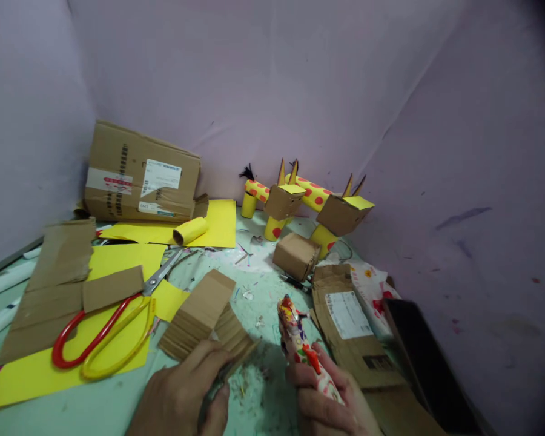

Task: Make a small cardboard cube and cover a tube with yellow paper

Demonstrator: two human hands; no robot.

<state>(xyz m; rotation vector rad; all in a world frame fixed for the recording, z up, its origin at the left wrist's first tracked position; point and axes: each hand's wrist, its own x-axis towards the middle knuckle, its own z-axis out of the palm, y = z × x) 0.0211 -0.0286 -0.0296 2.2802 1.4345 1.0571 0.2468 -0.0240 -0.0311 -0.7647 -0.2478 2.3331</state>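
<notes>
To do this step well, hold the cardboard piece [242, 356] firm, offer its edge to the tip of the stained tool [300, 340], and keep fingertips clear. The left hand's [181, 390] grip pinches the piece between thumb and fingers, right of the scissors [118, 316]; the right hand's [324, 396] grip curls closed round the tool, farther right of the scissors. Folded cardboard [211, 295] lies just right of the scissors on the worktop [260, 293]
</notes>
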